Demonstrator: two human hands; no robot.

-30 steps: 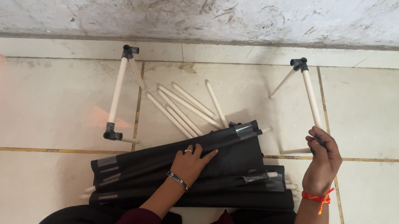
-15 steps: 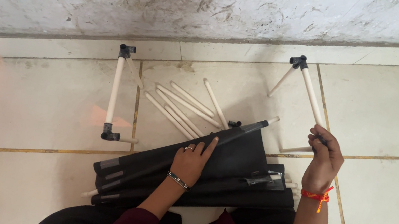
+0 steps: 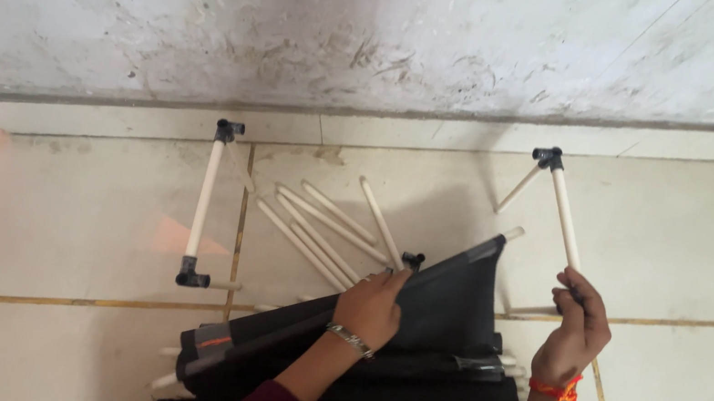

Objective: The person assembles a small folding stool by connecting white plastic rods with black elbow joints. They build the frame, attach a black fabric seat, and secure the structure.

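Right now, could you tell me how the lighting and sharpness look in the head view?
Head view: soft, even daylight without glare; a broad faint shadow falls on the wall and tiled floor; the left hand, right hand and loose white rods stay reasonably sharp.
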